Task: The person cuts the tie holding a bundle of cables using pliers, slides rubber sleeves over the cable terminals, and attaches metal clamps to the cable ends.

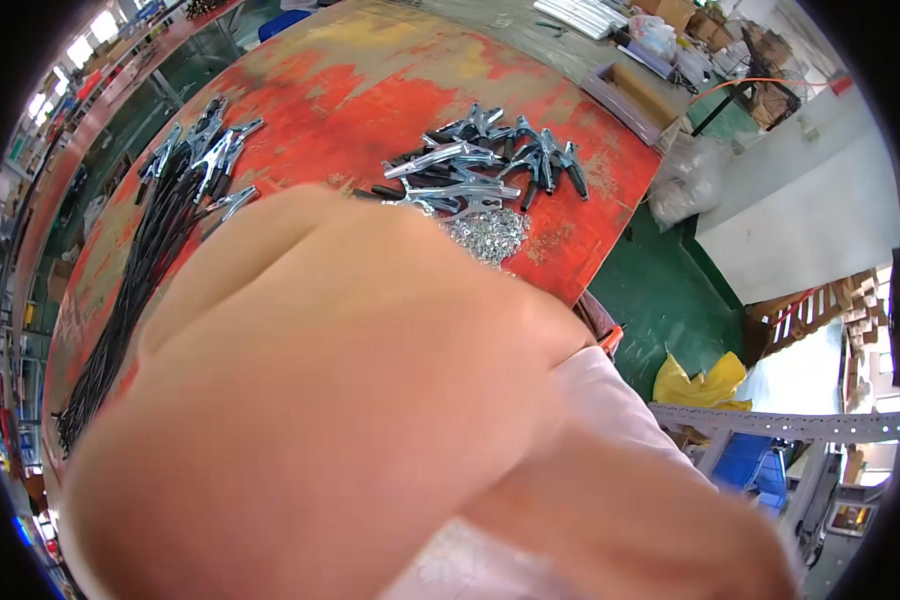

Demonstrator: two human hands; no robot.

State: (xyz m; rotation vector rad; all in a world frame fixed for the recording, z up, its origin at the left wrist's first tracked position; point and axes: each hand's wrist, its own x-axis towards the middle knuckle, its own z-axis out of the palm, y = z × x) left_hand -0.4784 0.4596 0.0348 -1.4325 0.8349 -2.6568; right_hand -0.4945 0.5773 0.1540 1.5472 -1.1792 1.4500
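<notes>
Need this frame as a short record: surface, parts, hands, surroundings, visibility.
surface: worn red table
parts_left: black cable bundle, silver clips at far end
parts_centre: heaped silver clips with black handles; small metal pieces beside them
hands: bare skin close to camera, blurred; left/right split and grip unclear
surroundings: open box beyond clips; yellow item right
visibility: near table area mostly blocked

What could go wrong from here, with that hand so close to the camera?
The blurred hand hides the near part of the red table, so a slip there could go unseen.
The small metal parts lie loose beside the metal clips; a brush against either could scatter them, perhaps over the right edge.
The black cables run close together and could tangle if one were pulled.
</notes>
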